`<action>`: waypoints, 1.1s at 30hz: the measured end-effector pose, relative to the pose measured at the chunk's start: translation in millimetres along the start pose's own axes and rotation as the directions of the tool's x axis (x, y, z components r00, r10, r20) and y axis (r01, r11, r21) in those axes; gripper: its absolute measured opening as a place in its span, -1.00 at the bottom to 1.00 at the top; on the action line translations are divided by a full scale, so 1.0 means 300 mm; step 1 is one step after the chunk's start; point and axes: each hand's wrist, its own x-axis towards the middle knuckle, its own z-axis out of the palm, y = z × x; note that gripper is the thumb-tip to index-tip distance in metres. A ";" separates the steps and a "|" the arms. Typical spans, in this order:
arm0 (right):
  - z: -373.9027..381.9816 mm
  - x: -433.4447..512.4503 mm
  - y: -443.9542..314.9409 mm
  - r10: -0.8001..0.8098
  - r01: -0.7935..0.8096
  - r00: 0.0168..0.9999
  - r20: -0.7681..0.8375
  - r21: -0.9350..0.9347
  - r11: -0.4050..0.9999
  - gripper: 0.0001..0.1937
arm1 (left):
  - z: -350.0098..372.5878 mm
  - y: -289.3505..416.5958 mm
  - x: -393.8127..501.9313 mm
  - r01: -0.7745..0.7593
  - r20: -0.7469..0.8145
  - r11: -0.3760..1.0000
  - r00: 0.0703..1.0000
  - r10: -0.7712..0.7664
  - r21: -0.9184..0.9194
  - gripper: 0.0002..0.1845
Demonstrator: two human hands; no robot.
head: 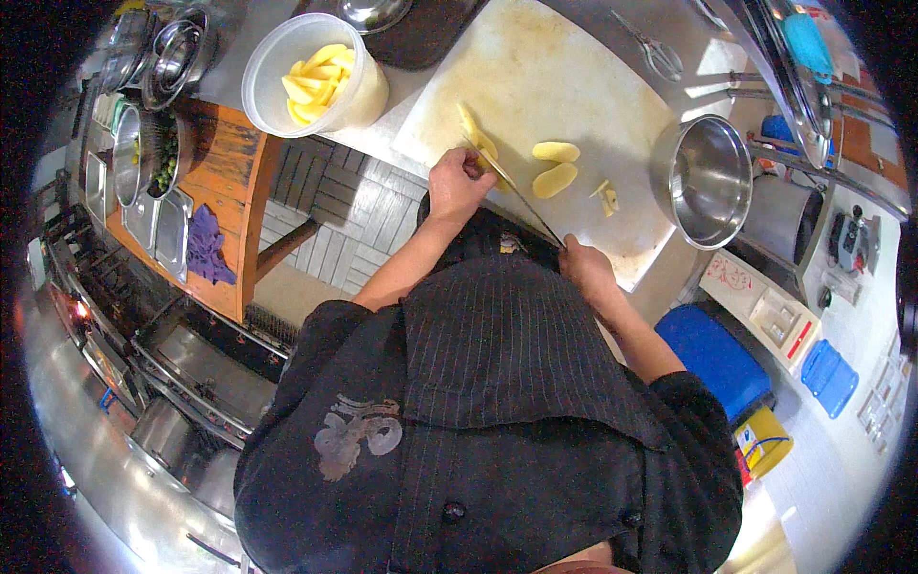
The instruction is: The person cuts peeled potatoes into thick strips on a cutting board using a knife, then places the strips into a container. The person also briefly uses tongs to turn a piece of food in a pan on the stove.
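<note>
On a worn white cutting board [574,79], my right hand [588,269] is closed round the handle of a kitchen knife [527,203], whose blade slants up and left. My left hand [462,183] has its fingertips on a pale yellow potato piece [486,143] beside the blade; the grip is partly hidden by the fingers. A thin cut slice [465,113] lies along the far side of the blade. Two peeled, oblong potato pieces [554,180] rest right of the knife, with small scraps [608,198] farther right.
A clear plastic tub [369,93] of yellow wedges stands left of the board, a steel bowl [663,176] at its right edge. Scissors [661,59] lie beyond. An orange wooden table [233,154] at left bears a purple cloth [208,247] and metal pans [172,233].
</note>
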 end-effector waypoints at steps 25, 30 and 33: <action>-0.262 -0.189 -0.010 0.183 -0.050 0.944 -0.274 0.428 0.903 -0.70 | -0.002 0.049 0.038 -0.447 -0.128 0.894 0.885 0.447 0.035 -0.71; -0.121 -0.251 0.047 0.496 -0.290 0.862 -0.105 0.701 0.652 -0.64 | 0.167 0.214 0.082 -0.670 0.507 0.726 0.684 0.524 0.154 -0.60; 0.009 -0.271 0.067 0.557 -0.301 0.827 -0.079 0.774 0.557 -0.64 | 0.265 0.261 0.052 -0.665 0.628 0.675 0.682 0.376 0.318 -0.50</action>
